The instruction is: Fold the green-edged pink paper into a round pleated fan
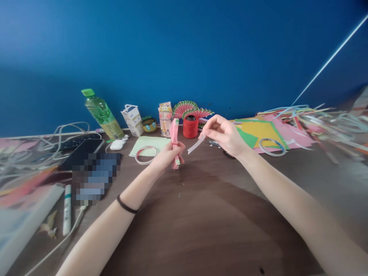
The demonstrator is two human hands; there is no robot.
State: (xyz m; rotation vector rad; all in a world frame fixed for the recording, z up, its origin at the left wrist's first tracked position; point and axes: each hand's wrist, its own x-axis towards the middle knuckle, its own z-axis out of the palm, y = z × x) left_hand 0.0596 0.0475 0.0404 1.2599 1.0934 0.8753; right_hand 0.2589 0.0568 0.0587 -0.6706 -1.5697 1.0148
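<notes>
My left hand (pixel 166 155) is closed around a folded pink paper piece (pixel 174 134) with green ends, held upright above the brown table (pixel 201 214). My right hand (pixel 222 132) pinches a thin whitish strip (pixel 196 145), likely tape backing, that hangs down to the left toward the pink piece. The two hands are a short way apart, just above the table's middle.
Behind the hands stand a red thread spool (pixel 190 126), pleated paper fans (pixel 189 109), a green bottle (pixel 101 114), a small carton (pixel 132 119) and tape rolls (pixel 146 154). Coloured sheets (pixel 258 132) and paper strips (pixel 322 119) lie right. A phone (pixel 82 151), cables and a pen (pixel 67 209) lie left.
</notes>
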